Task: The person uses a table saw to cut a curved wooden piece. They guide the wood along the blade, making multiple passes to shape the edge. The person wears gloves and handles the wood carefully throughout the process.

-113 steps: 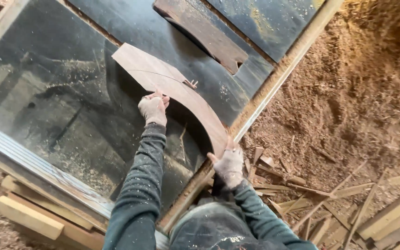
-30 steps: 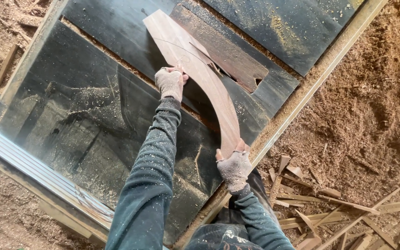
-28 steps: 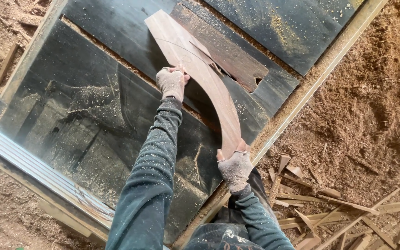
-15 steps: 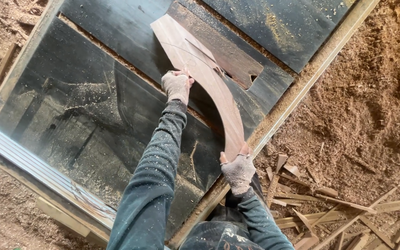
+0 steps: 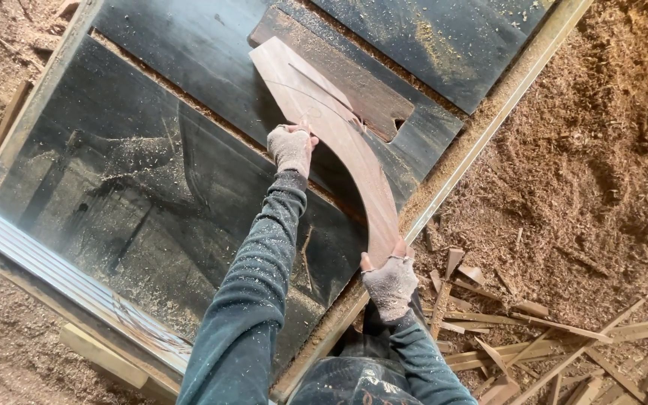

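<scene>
From the head view, the left hand (image 5: 291, 148) is gripping the inner curve of a curved wooden board (image 5: 339, 142) lying on the dark worktop (image 5: 151, 187), while the right hand (image 5: 389, 283) is clutching its near end at the worktop's right edge. Fingers nearing the cutting slot risk injury if the board is jerking sideways.

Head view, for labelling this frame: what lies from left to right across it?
Metal rail → dark saw table → left hand → curved wooden board → wooden table edge → sawdust heap.
</scene>
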